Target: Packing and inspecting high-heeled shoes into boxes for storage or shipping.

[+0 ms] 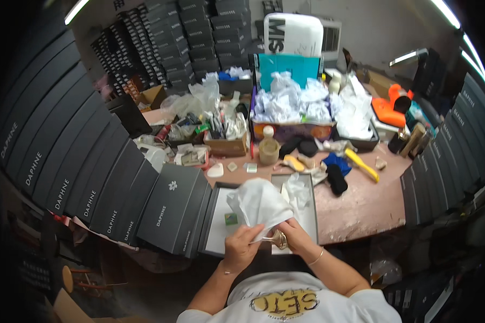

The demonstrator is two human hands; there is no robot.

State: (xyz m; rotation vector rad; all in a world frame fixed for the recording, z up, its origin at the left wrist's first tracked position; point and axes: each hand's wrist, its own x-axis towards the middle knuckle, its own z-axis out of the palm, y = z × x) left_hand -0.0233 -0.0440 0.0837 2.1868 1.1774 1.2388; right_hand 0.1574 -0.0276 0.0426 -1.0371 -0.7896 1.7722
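A thin white bag (pixel 261 202) is held up over an open shoe box (pixel 214 237). My left hand (pixel 241 246) is closed on the bag's near left edge. On the other side, my right hand (pixel 296 236) is closed at the bag's near right edge. Between my hands a shiny gold shoe (pixel 278 240) shows in part, against my right fingers; the rest of it is hidden by the bag and the hand. Inside the box lie crumpled white paper (pixel 296 191) at the right and a small green square (pixel 230 218) at the left.
Dark shoe boxes (pixel 172 210) line the left, with more stacked at the right (pixel 442 156). Beyond the open box stand a bottle (pixel 268 148), a bin of crumpled paper (pixel 293 102) and a carton of tools (pixel 226 145). A yellow-handled tool (pixel 362 164) and black pads (pixel 337 180) lie to the right.
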